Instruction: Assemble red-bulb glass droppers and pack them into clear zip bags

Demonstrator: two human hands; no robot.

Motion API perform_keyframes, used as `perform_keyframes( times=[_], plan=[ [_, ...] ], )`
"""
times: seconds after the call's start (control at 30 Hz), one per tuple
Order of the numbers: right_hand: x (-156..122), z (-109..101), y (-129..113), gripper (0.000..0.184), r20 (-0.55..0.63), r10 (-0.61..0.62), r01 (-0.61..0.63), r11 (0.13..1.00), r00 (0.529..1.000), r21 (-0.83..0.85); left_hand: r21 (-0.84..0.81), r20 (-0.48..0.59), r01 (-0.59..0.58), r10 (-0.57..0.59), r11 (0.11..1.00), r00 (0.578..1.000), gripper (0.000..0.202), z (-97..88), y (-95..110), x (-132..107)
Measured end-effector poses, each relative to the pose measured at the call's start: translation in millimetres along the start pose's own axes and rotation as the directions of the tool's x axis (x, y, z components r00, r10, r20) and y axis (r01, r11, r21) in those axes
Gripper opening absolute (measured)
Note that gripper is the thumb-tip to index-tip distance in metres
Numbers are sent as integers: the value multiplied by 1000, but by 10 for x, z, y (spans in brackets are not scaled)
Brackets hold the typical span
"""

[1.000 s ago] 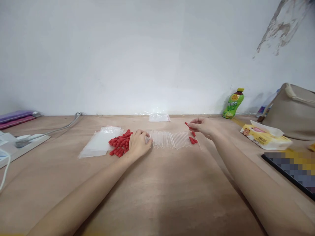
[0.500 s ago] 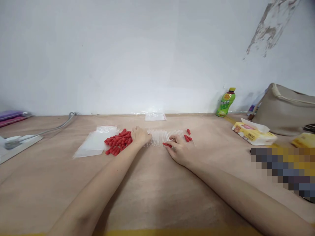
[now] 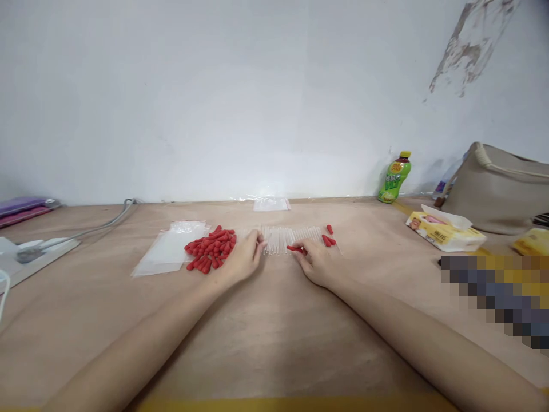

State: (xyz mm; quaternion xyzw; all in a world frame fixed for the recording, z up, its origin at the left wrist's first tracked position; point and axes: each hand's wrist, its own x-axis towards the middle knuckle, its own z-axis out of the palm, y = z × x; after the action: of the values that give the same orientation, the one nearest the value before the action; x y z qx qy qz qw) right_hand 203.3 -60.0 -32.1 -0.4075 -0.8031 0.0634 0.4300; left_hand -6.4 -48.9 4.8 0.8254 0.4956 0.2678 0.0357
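Note:
A row of clear glass tubes (image 3: 291, 237) lies across the middle of the wooden table (image 3: 266, 332). My left hand (image 3: 242, 260) rests at the row's left end, fingers curled against the tubes. My right hand (image 3: 315, 262) sits at the row's near edge and pinches a red rubber cap (image 3: 294, 248). A pile of red caps (image 3: 211, 249) lies just left of my left hand. A few loose red caps (image 3: 328, 237) lie at the row's right end.
Clear plastic bags (image 3: 171, 249) lie left of the pile, another small bag (image 3: 271, 203) by the wall. A green bottle (image 3: 394, 178), tissue pack (image 3: 446, 232) and beige bag (image 3: 500, 186) stand right. A cable (image 3: 98, 226) and power strip (image 3: 38, 254) lie left.
My right hand came down from the row's far right end to its near edge, bringing a red cap. My left hand slid a little toward me off the cap pile.

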Motion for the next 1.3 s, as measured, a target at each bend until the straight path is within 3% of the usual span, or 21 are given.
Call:
perform_keyframes(
  times=[0.07,0.13,0.33,0.73,1.0,1.3],
  plan=[
    [-5,-12,-25,24,43,-45,44,998,998,39,-96,13,-139,141,986,990,16,37,-33,-195],
    [-8,-15,-43,27,84,-104,98,993,991,70,-117,2,-189,191,975,982,13,88,-73,-312],
    [-5,-8,-42,26,143,-182,166,979,973,115,-162,3,-227,230,960,973,14,136,-85,-312],
    [42,-66,-111,21,207,-168,149,983,964,108,-230,15,-250,260,940,965,18,130,-78,-298],
    [47,-65,-105,19,228,-183,163,981,956,105,-222,-12,-312,317,924,948,24,172,-104,-286],
    [26,-132,-193,17,197,-218,227,974,956,-25,-117,-8,-377,378,919,926,27,171,-91,-298]
  ],
)
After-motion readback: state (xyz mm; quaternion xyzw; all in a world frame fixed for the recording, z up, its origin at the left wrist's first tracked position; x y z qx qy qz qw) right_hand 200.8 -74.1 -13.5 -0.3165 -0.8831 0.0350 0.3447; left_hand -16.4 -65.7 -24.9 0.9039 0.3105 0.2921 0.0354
